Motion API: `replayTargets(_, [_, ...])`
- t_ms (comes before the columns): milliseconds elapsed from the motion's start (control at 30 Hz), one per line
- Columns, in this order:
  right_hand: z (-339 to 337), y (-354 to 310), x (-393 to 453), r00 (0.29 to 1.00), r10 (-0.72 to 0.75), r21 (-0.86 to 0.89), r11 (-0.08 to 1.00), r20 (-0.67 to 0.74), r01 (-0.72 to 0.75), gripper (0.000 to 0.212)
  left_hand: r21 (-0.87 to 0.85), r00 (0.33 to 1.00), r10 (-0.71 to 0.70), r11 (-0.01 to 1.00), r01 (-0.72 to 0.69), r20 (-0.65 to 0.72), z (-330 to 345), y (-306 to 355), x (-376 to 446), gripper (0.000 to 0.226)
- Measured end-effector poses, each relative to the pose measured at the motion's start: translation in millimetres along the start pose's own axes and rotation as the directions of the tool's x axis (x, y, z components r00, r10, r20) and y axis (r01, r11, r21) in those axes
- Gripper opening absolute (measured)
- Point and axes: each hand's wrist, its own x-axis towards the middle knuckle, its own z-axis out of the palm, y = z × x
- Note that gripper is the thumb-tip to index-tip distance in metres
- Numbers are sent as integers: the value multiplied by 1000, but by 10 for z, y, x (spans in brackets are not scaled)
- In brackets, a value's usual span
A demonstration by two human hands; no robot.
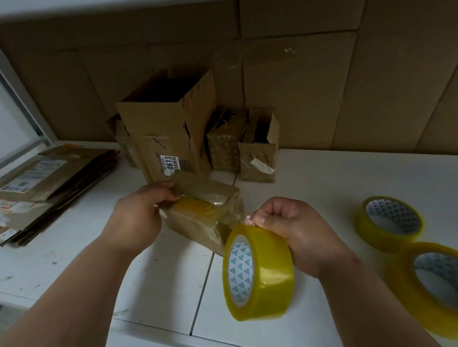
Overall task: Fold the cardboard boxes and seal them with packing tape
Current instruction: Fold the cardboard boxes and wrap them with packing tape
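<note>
The left hand (136,211) grips the far end of the small box (207,217) mid-desk, its long axis running toward the right hand (291,232), which pinches the tape roll (257,274) just beside the box's near end.

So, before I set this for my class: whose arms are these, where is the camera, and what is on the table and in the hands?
One picture, from a camera worn on a person's head, looking down at their bare arms. The left hand grips a small box on a white table. The right hand pinches the tape end of a yellow roll held upright beside the box. Two spare rolls lie to the right, flattened cardboard to the left, open boxes behind.
</note>
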Motion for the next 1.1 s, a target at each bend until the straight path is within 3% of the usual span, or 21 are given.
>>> replayTargets(67, [4,-34,-24,1000,0,29,1000,-13,1,19,38,996,-72,997,70,53,-27,98,48,39])
replayTargets(100, [13,-39,-29,1000,4,39,999,-14,-3,17,151,988,-124,982,109,95,-31,170,70,31])
replayTargets(133, [23,-46,-37,1000,7,45,999,-13,-6,15,272,975,-180,952,139,133,-29,244,84,38])
replayTargets(167, [26,-44,-41,1000,6,46,999,-11,-6,15,347,965,-209,927,143,161,0,309,80,58])
replayTargets(267, [41,-29,-63,1000,-2,32,999,-15,2,19,451,969,-173,889,77,176,157,483,-41,108])
replayTargets(367, [48,-14,-100,1000,-11,23,1000,-15,11,17,488,975,-155,871,59,159,214,543,-139,105])
replayTargets(500, [32,-30,-158,1000,-8,20,1000,0,8,22,298,975,15,951,-83,223,69,550,-142,75])
replayTargets(567, [37,-78,-190,1000,-15,31,999,2,15,16,159,949,91,977,-145,303,-20,508,-162,61])
replayTargets(633, [44,-122,-217,1000,-16,56,998,-5,17,9,130,936,98,980,-150,339,-73,457,-183,47])
replayTargets(767, [104,-172,-248,1000,-15,50,999,5,15,14,156,943,92,977,-148,321,-95,471,-238,57])
replayTargets(833, [152,-189,-255,999,-19,40,999,27,18,17,176,970,46,980,-90,239,-124,575,-277,63])
replayTargets(900, [186,-190,-249,999,-27,21,999,43,26,23,13,987,19,1000,-21,162,-155,721,-332,57])
replayTargets(1000, [244,-198,-254,997,-46,6,999,62,46,26,-347,962,4,933,94,272,-166,964,-435,24])
replayTargets(1100, [291,-180,-283,993,-92,-74,993,68,97,29,-385,929,-12,908,164,369,-118,1052,-490,20])
